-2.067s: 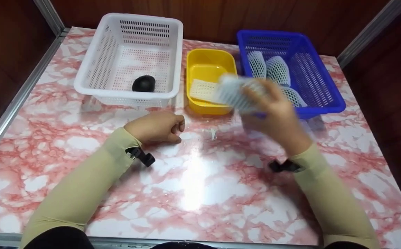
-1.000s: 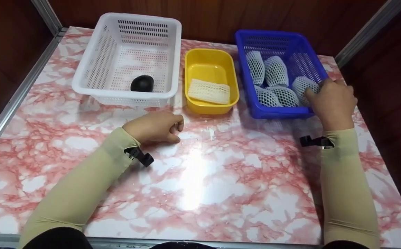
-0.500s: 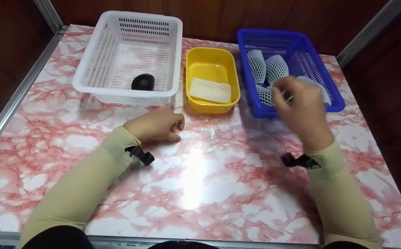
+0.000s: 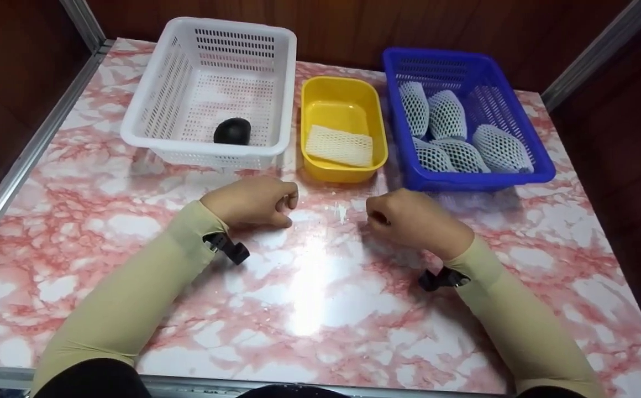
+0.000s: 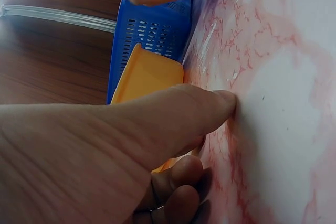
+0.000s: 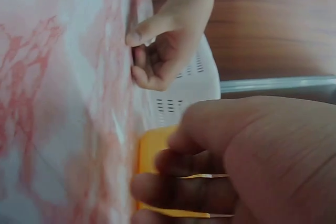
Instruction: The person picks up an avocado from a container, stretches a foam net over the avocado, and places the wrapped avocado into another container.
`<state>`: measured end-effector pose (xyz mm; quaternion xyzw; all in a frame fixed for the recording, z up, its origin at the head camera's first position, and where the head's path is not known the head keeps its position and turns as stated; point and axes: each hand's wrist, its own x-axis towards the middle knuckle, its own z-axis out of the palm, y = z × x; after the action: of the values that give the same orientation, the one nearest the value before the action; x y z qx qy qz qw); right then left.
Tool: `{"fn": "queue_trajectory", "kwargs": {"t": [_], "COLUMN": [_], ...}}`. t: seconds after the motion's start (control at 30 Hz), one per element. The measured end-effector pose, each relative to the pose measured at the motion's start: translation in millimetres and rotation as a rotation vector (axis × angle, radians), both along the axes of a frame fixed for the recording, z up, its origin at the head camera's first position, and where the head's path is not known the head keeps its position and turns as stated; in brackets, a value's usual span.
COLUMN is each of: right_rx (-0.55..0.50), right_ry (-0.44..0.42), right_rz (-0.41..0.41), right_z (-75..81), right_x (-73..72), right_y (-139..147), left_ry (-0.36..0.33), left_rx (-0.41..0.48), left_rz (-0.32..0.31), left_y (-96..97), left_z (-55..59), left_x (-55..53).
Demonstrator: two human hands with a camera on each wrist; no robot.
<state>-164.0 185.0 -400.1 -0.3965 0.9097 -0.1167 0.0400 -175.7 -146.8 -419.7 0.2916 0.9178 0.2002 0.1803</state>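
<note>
My left hand (image 4: 251, 202) rests on the marbled table in front of the white basket, fingers loosely curled around nothing. My right hand (image 4: 414, 221) is above the table before the blue basket (image 4: 475, 181), its fingers also loosely bent and holding nothing. Inside the blue basket lie several rounded items in white foam net sleeves, one of them a netted item (image 4: 502, 148) at the right. A flat foam net sleeve (image 4: 339, 146) lies in the yellow tub (image 4: 342, 176). One dark, smooth, egg-shaped item, like an avocado (image 4: 232, 131), sits in the white basket (image 4: 207, 148).
The three containers stand side by side along the back of the table (image 4: 188, 309), near a brown wood-look wall (image 4: 342, 33). Small white scraps (image 4: 340, 212) lie between the hands. Metal rails edge the table's left side and front.
My right hand set a netted item down at the right of the blue basket, let go, and came back left and toward me over the table. The left hand stayed still.
</note>
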Motion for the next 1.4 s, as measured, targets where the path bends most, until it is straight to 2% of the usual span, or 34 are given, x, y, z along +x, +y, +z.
{"fn": "queue_trajectory", "kwargs": {"t": [0.07,0.17,0.37,0.57,0.7,0.8,0.87,0.93,1.0,1.1,1.17,1.23,1.3,1.4], "right_rx": [0.038,0.08,0.115,0.118,0.126,0.128,0.124,0.124,0.129,0.145,0.152,0.159,0.162,0.171], "right_ry": [-0.08,-0.155,-0.151,-0.142,-0.15,-0.152,-0.156,-0.156,-0.164,-0.186,-0.199,-0.206,-0.197,-0.183], "right_rz": [0.01,0.022,0.044,0.041,0.033,0.021,0.016,0.014,0.012,0.004,0.005,0.003,-0.002,-0.027], "right_z": [-3.6,-7.8,-12.3,-13.8,-14.0,-13.4,-13.4,-13.3,-12.1,-8.9,-6.9,-4.7,-3.0,-1.5], "right_x": [-1.1,-2.8,-5.1,-5.7,-4.6,-4.2,-3.8,-3.3,-2.9,-1.3,0.2,1.8,3.0,4.4], "right_y": [1.8,3.4,1.8,-1.3,-3.2,-2.7,-1.7,-1.1,-1.3,-0.9,-0.6,-0.7,-1.0,-0.5], "left_ry": [0.004,0.008,-0.002,0.027,0.053,0.089,0.124,0.163,0.18,0.193,0.177,0.161,0.116,0.0], "left_rx": [0.003,0.004,-0.004,-0.041,-0.084,-0.049,0.004,0.05,0.075,0.053,-0.018,-0.122,-0.236,-0.407], "left_rz": [0.0,-0.002,0.008,-0.014,-0.057,-0.1,-0.114,-0.107,-0.07,-0.003,0.037,0.064,0.078,0.094], "left_y": [0.6,1.0,1.5,2.2,6.1,10.0,9.4,4.4,-5.0,-20.6,-31.1,-41.6,-51.1,-60.1], "left_z": [0.9,1.0,-0.5,1.6,18.9,40.7,55.1,70.4,87.4,112.5,126.9,136.1,140.0,139.0], "left_x": [-0.1,-0.4,-0.6,1.1,11.0,15.8,14.9,10.4,3.1,-15.1,-29.4,-44.6,-59.2,-77.9]}}
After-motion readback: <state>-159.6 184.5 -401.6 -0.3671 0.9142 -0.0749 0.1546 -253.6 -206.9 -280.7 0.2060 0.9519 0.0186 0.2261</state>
